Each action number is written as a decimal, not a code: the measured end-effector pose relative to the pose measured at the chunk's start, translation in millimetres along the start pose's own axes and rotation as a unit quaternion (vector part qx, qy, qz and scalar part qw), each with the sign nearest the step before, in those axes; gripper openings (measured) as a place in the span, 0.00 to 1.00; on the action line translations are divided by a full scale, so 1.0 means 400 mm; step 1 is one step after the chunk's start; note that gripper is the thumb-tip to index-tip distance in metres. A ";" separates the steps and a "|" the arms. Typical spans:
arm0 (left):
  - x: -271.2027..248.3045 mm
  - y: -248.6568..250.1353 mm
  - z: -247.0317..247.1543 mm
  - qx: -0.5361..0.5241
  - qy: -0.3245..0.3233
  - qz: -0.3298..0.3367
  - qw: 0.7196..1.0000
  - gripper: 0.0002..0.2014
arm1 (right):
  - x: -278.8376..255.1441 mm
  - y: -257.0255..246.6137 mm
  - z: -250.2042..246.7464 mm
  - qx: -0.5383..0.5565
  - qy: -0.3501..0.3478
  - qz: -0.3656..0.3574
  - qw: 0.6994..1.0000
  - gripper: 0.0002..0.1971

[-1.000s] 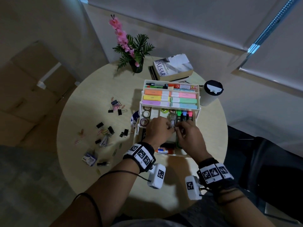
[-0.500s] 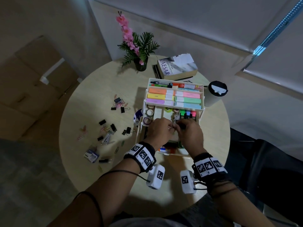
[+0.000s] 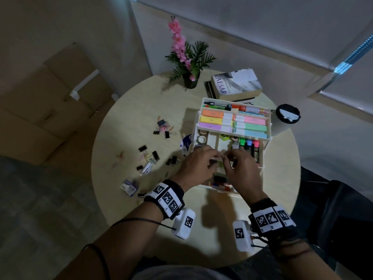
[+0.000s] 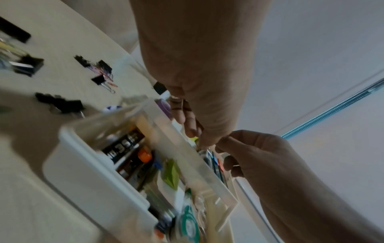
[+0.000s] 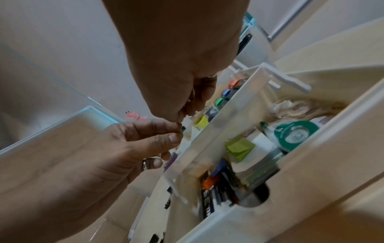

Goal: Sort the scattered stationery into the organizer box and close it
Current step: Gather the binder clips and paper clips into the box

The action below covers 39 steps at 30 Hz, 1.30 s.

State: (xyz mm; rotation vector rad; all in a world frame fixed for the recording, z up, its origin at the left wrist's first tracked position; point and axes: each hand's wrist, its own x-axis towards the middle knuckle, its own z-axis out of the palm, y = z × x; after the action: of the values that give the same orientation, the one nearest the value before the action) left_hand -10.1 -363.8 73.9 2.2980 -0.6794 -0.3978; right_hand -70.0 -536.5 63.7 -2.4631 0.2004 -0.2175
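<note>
While both hands — left hand [image 3: 198,165], right hand [image 3: 241,170] — pinch something tiny, unidentifiable, over the white plastic organizer box [image 3: 262,156] near the round bench's [image 3: 129,122] right edge, "CAESAR" book [image 3: 236,83] sits at far edge.

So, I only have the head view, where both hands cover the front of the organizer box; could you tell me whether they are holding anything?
Observer: The right wrist view shows the left hand pinching a small green piece between thumb and forefinger.
Operator: And the right hand?
Observer: The right hand has curled fingertips at that same piece; I cannot tell whether it grips.
Operator: What sits in the bottom compartment?
Observer: Folded green sticky notes and a teal tape dispenser, inside the organizer box.
</note>
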 end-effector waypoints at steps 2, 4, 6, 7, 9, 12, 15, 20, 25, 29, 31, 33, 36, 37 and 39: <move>-0.036 -0.042 -0.051 -0.005 0.009 0.001 1.000 0.13 | -0.006 -0.044 0.019 0.006 -0.024 -0.032 0.999 0.03; -0.079 -0.099 -0.109 -0.007 0.018 -0.009 1.000 0.11 | -0.014 -0.092 0.048 0.011 -0.059 -0.062 0.996 0.03; -0.127 -0.170 -0.166 -0.002 0.024 -0.028 0.999 0.09 | -0.023 -0.137 0.091 0.014 -0.102 -0.081 0.991 0.01; -0.151 -0.210 -0.193 0.001 0.024 -0.045 0.999 0.09 | -0.028 -0.157 0.116 0.015 -0.126 -0.091 0.988 0.02; -0.200 -0.291 -0.243 0.020 0.004 -0.089 0.996 0.10 | -0.040 -0.198 0.169 0.011 -0.176 -0.113 0.978 0.05; -0.270 -0.418 -0.291 0.100 -0.056 -0.185 0.976 0.13 | -0.057 -0.255 0.254 -0.011 -0.255 -0.113 0.960 0.11; -0.342 -0.517 -0.288 0.138 -0.093 -0.288 0.943 0.23 | -0.072 -0.305 0.338 -0.051 -0.329 -0.107 0.937 0.16; -0.425 -0.597 -0.227 0.088 -0.076 -0.281 0.952 0.35 | -0.094 -0.375 0.437 -0.075 -0.386 -0.105 0.913 0.16; -0.422 -0.622 -0.199 0.088 -0.077 -0.242 0.963 0.35 | -0.098 -0.418 0.487 -0.073 -0.394 -0.086 0.912 0.15; -0.407 -0.637 -0.229 0.057 -0.097 -0.248 0.962 0.33 | -0.093 -0.435 0.502 -0.058 -0.377 -0.069 0.922 0.17; -0.404 -0.647 -0.253 0.015 -0.113 -0.224 0.968 0.29 | -0.094 -0.440 0.502 -0.031 -0.360 -0.072 0.930 0.22; -0.397 -0.641 -0.280 -0.054 -0.117 -0.188 0.974 0.24 | -0.098 -0.450 0.497 0.003 -0.352 -0.096 0.931 0.30; -0.368 -0.595 -0.311 -0.158 -0.131 -0.172 0.963 0.20 | -0.107 -0.461 0.483 0.024 -0.348 -0.157 0.924 0.34; -0.355 -0.581 -0.320 -0.192 -0.139 -0.175 0.956 0.19 | -0.108 -0.460 0.476 0.026 -0.329 -0.167 0.929 0.30; -0.327 -0.570 -0.330 -0.256 -0.157 -0.180 0.937 0.21 | -0.105 -0.447 0.454 0.039 -0.281 -0.158 0.946 0.24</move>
State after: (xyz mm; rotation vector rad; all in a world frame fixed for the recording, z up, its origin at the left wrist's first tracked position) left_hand 24.8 -76.7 20.0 1.8605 -0.2472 -1.0057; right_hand -57.5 -280.6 29.5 -2.3575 -0.4407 0.3398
